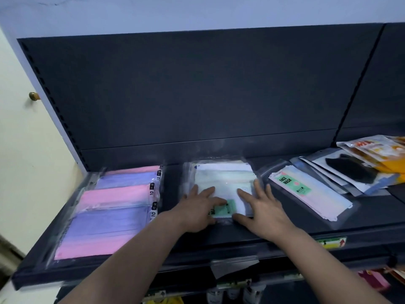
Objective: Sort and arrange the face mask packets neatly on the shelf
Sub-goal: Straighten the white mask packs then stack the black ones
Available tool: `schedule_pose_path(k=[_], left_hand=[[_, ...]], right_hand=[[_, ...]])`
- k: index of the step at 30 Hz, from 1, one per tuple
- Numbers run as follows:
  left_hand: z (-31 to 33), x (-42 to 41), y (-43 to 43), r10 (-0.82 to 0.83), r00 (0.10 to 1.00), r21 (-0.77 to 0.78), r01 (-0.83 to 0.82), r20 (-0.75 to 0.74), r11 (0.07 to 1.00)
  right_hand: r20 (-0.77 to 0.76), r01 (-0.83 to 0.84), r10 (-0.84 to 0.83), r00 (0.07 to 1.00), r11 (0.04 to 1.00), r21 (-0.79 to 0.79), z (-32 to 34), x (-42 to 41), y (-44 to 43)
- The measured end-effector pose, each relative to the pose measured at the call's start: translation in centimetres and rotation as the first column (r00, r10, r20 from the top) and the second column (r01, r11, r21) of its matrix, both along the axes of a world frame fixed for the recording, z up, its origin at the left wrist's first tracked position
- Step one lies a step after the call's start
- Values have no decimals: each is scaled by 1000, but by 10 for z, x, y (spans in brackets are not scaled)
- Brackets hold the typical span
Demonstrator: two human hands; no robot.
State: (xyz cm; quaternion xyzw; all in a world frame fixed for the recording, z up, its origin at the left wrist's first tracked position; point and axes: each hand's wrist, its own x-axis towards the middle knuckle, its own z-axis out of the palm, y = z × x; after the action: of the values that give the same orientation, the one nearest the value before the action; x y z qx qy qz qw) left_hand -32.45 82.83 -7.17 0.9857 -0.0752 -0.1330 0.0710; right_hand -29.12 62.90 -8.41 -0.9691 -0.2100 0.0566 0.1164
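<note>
A stack of clear face mask packets with pale green and white masks point(223, 178) lies in the middle of the dark shelf point(263, 233). My left hand point(197, 207) rests flat on its front left part, fingers spread. My right hand point(263, 207) presses flat on its front right part. A green label shows between the two hands. To the left lies a row of pink and purple mask packets point(114, 207). To the right lies a tilted packet with a green "FACE MASK" label point(306, 194).
At the far right a loose pile holds a packet with a black mask point(350, 170) and orange packets point(377, 152). The dark back panel point(197, 95) rises behind. A cream door with a knob point(34, 96) stands left. More goods show below the shelf's front edge.
</note>
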Motion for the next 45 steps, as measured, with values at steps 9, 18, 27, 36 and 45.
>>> schedule_pose_path(k=[9,18,27,36,45], left_hand=[[-4,14,1,109,994,-4,-109,-8,994],[4,26,-11,206,978,-20,-206,-29,978],[9,72,-121,20,969,-112,8,246,994],[20,89,-159,384,813,-528,-113,437,842],[50,42,-43,779,445,-735,-318,443,599]], right_hand=[[-117,-9,3,993,999,-50,4,30,5],[57,54,-53,997,999,-9,-3,42,-29],[9,234,-237,971,953,-193,1,62,-121],[219,214,-220,951,975,53,8,70,-155],[355,-363,354,865,931,-42,7,39,-62]])
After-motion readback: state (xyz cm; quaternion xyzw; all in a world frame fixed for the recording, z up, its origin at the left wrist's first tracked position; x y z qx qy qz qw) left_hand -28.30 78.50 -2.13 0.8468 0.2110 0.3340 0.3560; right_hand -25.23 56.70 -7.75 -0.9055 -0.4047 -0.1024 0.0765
